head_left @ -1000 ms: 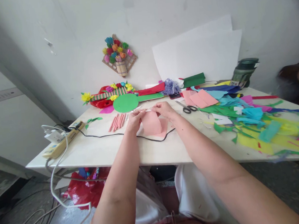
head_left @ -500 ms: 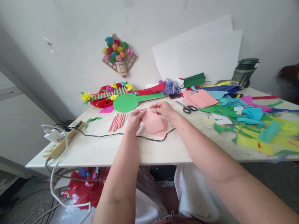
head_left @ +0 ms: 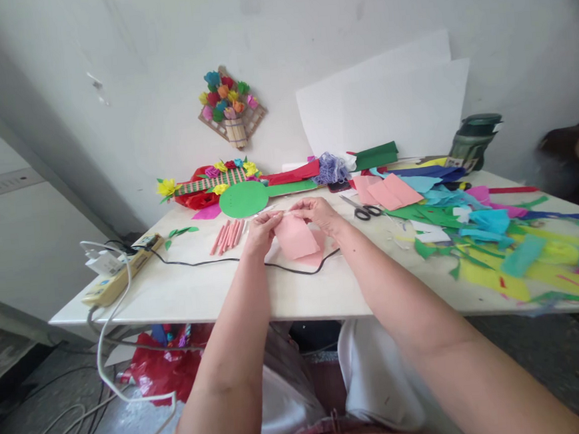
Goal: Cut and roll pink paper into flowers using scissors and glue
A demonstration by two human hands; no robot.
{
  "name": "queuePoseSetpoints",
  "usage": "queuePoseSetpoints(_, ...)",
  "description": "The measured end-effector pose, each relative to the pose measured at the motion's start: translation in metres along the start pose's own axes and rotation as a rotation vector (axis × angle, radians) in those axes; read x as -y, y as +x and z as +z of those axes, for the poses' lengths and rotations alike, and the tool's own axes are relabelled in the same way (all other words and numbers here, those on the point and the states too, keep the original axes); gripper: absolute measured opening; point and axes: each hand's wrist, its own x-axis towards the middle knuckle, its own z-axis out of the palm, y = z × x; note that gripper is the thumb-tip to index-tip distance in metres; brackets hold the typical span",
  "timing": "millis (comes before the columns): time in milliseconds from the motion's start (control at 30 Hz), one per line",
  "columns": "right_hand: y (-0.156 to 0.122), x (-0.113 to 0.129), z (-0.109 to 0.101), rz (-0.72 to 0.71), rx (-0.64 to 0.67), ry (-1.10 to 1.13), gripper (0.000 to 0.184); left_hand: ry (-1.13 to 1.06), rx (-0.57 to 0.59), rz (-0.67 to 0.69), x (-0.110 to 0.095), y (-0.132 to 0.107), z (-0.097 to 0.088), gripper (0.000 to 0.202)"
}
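Note:
My left hand (head_left: 261, 231) and my right hand (head_left: 320, 214) are raised just above the white table (head_left: 189, 288), both pinching the top edge of a pink paper sheet (head_left: 296, 236) that hangs between them. A thin pale stick seems to lie along that top edge. More pink paper lies on the table under the sheet. A bundle of rolled pink paper sticks (head_left: 228, 235) lies to the left of my left hand. A black cable (head_left: 207, 261) runs across the table below my hands.
Scissors (head_left: 361, 208) lie right of my right hand. Coloured paper scraps (head_left: 496, 241) cover the table's right side. A green paper disc (head_left: 243, 198) and paper flowers sit at the back; a power strip (head_left: 118, 274) lies left. A dark jar (head_left: 474, 139) stands far right.
The pink sheet has tilted slightly and shifted a little between my fingers. My hands stay in nearly the same place.

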Motion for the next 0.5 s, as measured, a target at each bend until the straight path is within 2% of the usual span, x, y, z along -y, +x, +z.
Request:
queuePoseSetpoints(300,0.0004,-0.0018,-0.0004,0.030,0.067,0.054,0.018,-0.030,0.025,-0.022,0.0010,0.0002,-0.0002,0.029)
queuePoseSetpoints(500,-0.0019,0.0004,-0.0029,0.063,0.054,0.113,0.037,-0.040,0.026,-0.007,0.0003,-0.0004,0.0007,0.027)
